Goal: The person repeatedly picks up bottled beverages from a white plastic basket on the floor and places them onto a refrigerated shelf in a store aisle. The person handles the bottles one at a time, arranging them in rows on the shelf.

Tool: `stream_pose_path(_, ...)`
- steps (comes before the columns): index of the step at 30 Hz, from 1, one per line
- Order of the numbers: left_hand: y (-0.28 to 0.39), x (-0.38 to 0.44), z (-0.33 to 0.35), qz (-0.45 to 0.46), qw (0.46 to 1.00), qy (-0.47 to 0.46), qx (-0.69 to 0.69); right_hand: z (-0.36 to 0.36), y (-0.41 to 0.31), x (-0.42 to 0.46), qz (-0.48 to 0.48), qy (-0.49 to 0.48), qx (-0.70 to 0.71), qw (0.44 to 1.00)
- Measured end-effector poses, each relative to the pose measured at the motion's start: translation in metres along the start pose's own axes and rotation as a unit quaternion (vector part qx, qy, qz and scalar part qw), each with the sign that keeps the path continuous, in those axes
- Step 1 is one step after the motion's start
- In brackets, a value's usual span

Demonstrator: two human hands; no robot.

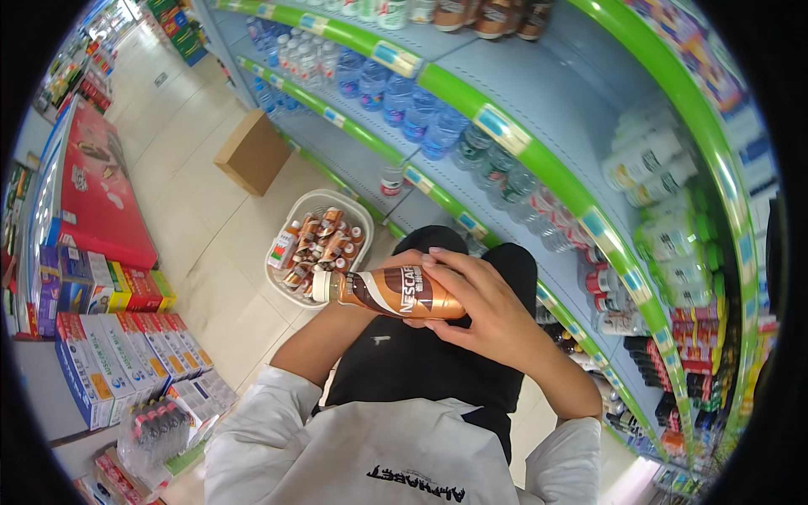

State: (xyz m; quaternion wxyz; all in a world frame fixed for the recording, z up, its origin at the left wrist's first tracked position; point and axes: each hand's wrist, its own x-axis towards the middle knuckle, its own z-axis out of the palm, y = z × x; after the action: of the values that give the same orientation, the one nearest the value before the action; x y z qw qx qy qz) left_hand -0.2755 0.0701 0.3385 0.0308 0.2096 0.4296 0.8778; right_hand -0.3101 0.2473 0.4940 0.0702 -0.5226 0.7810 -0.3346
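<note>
A brown Nescafé coffee bottle (385,292) with a white cap lies sideways between both hands, its cap pointing left. My right hand (473,297) holds its base end, fingers over the top and thumb beneath. My left hand (404,260) is behind the bottle and mostly hidden by it; whether it grips the bottle does not show. Beyond the left forearm, a white plastic basket (275,278) stands on the floor, holding many similar brown bottles (333,246) and a white-labelled bottle (284,245).
Curved shelves with green edges (505,129) run along the right, bearing water bottles (398,98) and white-labelled bottles (644,158). One small bottle (391,182) stands on a low shelf. A cardboard box (252,151) is on the floor beyond the basket. Stacked cartons (120,353) line the left.
</note>
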Motion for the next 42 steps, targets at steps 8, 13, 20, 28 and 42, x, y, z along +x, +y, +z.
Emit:
stream_pose_path(8, 0.016, 0.052, 0.067, -0.124, 0.962, 0.189, -0.152, -0.008, 0.021, -0.062, 0.172, 0.226, 0.260, 0.923)
stream_pose_path(13, 0.035, 0.046, 0.107, -0.082, 0.988, 0.130, 0.005, 0.004, 0.042, -0.063, 0.195, 0.179, 0.653, 0.710)
stream_pose_path(20, 0.036, 0.043, 0.103, -0.012, 0.923, 0.152, 0.355, -0.009, 0.051, -0.062, 0.152, 0.204, 0.393, 0.884)
stream_pose_path(28, 0.058, 0.053, 0.110, 0.049, 0.859, 0.125, 0.493, -0.054, 0.026, -0.068, 0.091, 0.148, 0.008, 0.985)
stream_pose_path(42, 0.068, 0.074, 0.105, 0.176, 0.850, 0.035, 0.496, -0.052, 0.028, -0.050, -0.029, 0.274, -0.255, 0.927)
